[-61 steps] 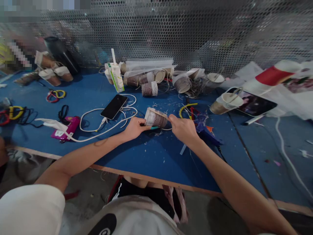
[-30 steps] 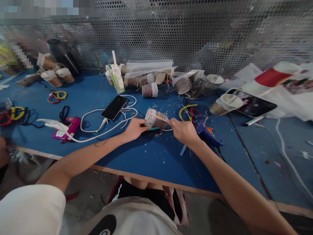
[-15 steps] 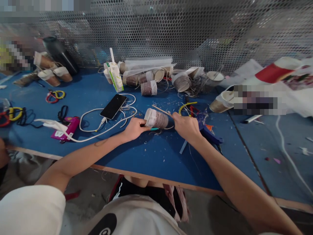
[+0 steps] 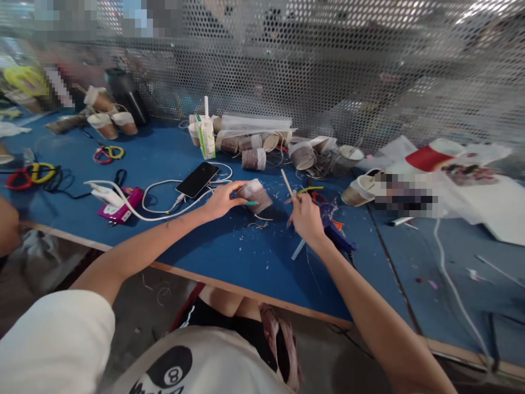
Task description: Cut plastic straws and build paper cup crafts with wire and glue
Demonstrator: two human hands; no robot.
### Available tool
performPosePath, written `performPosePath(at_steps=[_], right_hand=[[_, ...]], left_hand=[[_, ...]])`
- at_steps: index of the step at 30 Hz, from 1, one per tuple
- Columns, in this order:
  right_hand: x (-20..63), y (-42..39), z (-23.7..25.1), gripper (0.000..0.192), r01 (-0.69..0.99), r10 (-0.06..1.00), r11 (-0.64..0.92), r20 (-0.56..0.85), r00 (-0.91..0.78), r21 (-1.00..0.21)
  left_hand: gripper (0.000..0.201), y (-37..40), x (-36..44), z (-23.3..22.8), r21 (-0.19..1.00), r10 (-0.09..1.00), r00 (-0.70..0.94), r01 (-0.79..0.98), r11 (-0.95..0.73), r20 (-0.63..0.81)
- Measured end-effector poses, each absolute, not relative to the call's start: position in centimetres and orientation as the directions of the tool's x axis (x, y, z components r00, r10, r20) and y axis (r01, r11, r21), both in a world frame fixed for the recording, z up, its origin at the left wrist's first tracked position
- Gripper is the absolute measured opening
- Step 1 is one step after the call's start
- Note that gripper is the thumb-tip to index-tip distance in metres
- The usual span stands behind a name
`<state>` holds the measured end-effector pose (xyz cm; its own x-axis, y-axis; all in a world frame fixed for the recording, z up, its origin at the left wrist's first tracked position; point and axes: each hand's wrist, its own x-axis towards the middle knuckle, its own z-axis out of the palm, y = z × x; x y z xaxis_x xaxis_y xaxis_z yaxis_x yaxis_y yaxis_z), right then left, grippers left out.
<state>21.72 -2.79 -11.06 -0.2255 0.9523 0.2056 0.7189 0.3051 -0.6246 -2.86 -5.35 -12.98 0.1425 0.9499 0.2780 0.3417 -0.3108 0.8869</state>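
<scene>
My left hand (image 4: pixel 222 200) grips a small paper cup wrapped in brown string (image 4: pixel 256 195), lying on its side on the blue table (image 4: pixel 229 251); a teal-tipped tool (image 4: pixel 251 203) pokes out under the fingers. My right hand (image 4: pixel 304 215) is to the right of the cup and apart from it, pinching a thin wooden stick (image 4: pixel 286 183) that points up and left.
A black phone (image 4: pixel 197 179) on a white cable (image 4: pixel 156 210) lies left of the cup, next to a pink power bank (image 4: pixel 121 207). Several wrapped cups (image 4: pixel 254 158) and a juice carton (image 4: pixel 206 135) line the mesh wall. A blue glue gun (image 4: pixel 336 230) lies right of my right hand.
My right hand has pulled the stick away from the cup and lifted it to the right. The left hand keeps the cup down on the table. The camera has tilted.
</scene>
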Motion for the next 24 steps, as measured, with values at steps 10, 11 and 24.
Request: performPosePath(at_steps=[10, 11, 24], right_hand=[[20.8, -3.4, -12.6, 0.026, 0.805, 0.827, 0.468, 0.502, -0.254, -0.364], [20.8, -3.5, -12.5, 0.027, 0.815, 0.794, 0.488, 0.548, -0.265, -0.313], [19.1, -4.8, -12.8, 0.041, 0.687, 0.744, 0.642, 0.495, -0.450, -0.341]], left_hand=[[0.078, -5.0, -3.0, -13.8, 0.827, 0.918, 0.249, 0.406, -0.388, 0.308], [0.077, -5.0, -3.0, -13.9, 0.838, 0.919, 0.247, 0.387, -0.385, 0.308], [0.098, -6.0, -1.8, -14.3, 0.955, 0.937, 0.272, 0.135, -0.263, 0.220]])
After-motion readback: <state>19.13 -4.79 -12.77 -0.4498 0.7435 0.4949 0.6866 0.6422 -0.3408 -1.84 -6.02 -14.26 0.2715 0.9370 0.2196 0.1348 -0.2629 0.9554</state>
